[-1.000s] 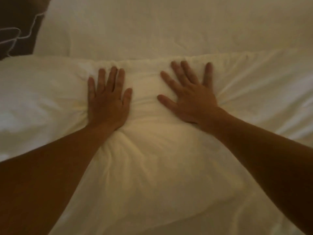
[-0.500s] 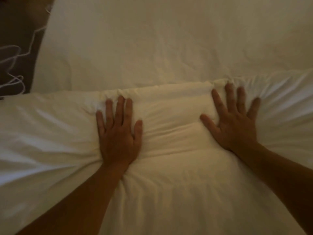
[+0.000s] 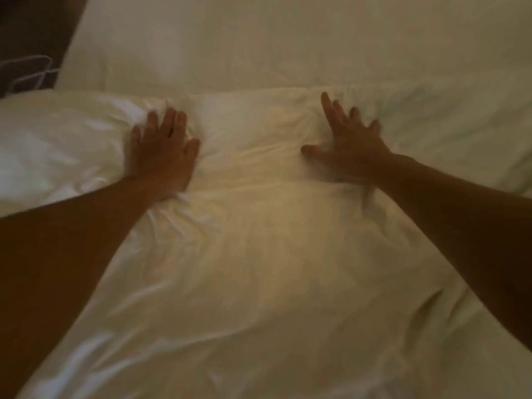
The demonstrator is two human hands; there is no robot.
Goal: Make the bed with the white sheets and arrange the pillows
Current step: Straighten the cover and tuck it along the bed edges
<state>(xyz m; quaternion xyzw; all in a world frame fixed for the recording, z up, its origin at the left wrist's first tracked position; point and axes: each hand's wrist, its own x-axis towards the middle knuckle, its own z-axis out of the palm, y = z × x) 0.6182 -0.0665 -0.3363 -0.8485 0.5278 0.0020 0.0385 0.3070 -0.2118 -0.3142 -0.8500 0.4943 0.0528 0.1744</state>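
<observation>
White duvet spread across the bed, its far folded edge lying just before the white pillow at the head. Left hand and right hand press flat on that edge, fingers straight, well apart, gripping nothing. Motion blur softens both hands.

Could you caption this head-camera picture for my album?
Left hand and right hand press flat on the rumpled white bed sheet.

Left grip and right grip press palm-down, flat and outstretched, well apart.
</observation>
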